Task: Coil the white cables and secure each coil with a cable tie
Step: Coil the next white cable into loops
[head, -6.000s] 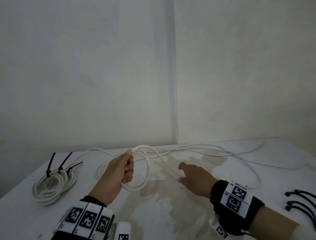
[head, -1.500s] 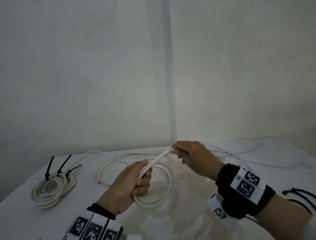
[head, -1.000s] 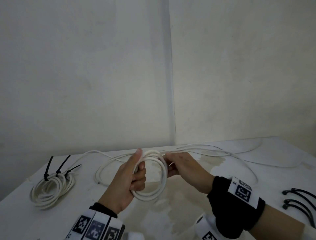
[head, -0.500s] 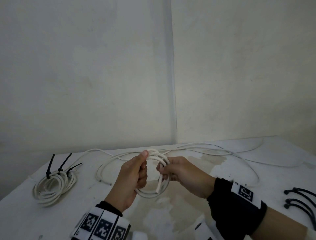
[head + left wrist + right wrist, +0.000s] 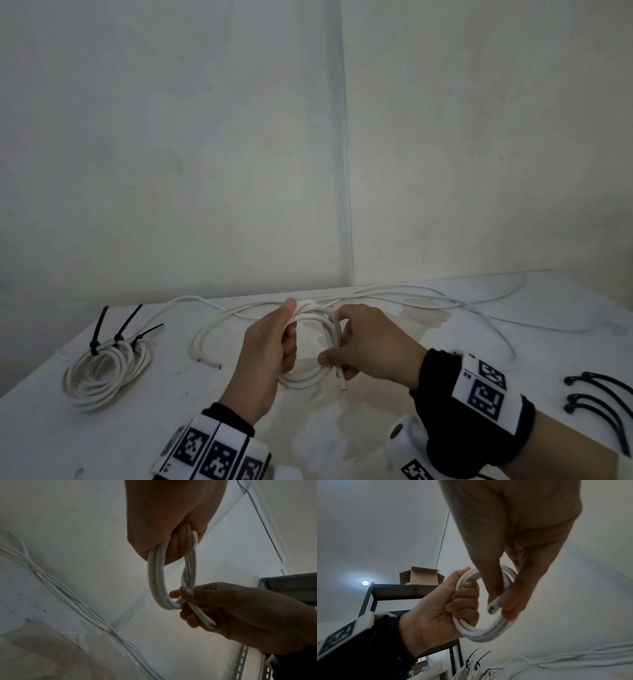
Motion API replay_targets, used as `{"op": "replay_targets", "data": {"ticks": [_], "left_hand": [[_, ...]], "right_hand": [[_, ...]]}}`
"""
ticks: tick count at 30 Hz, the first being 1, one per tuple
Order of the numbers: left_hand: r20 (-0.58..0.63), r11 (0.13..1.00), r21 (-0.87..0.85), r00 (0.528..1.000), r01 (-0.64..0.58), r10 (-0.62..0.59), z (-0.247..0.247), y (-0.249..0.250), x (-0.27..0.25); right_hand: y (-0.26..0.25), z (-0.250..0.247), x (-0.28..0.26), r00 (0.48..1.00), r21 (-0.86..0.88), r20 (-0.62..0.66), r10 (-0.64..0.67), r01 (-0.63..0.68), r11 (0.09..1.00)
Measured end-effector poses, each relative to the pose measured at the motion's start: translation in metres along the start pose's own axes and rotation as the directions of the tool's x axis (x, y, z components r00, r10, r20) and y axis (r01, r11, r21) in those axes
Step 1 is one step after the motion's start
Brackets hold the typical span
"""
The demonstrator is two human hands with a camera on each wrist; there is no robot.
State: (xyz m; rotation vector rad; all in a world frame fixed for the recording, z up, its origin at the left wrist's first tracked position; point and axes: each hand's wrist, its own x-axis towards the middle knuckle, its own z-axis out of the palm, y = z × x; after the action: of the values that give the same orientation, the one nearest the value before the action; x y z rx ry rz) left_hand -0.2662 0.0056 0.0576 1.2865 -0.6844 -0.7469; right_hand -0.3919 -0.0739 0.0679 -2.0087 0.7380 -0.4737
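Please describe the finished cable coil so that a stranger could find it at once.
Look at the white table, near its left edge. The finished coil lies flat there, alone. Only it carries three black ties standing upward.

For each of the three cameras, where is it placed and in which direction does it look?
Head: worn on the head, looking down at the table; left hand and right hand hold the cable coil.
Left wrist: looks along the left hand toward the wall corner.
Right wrist: looks along the right hand toward a shelf.
Shared: all show the coil and both hands.
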Motion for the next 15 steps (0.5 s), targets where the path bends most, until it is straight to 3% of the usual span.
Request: {"op": "replay_targets", "data": {"ticks": [8,15], "left_hand": [[-0.066,0.998,-0.026,0.997,-0.048,0.046,0.002,0.002,0.006],[0.012,0.995,-0.085,0.998,-0.053,0.054,0.003,0.003,0.001]], "right_hand": [[0.006,-0.001,-0.004,0.998,-0.057,0.026,-0.049,0.051,0.997],[0.014,-0.005,0.001,0.986,-0.214,-0.078,-0.15,0.131,0.968]]}}
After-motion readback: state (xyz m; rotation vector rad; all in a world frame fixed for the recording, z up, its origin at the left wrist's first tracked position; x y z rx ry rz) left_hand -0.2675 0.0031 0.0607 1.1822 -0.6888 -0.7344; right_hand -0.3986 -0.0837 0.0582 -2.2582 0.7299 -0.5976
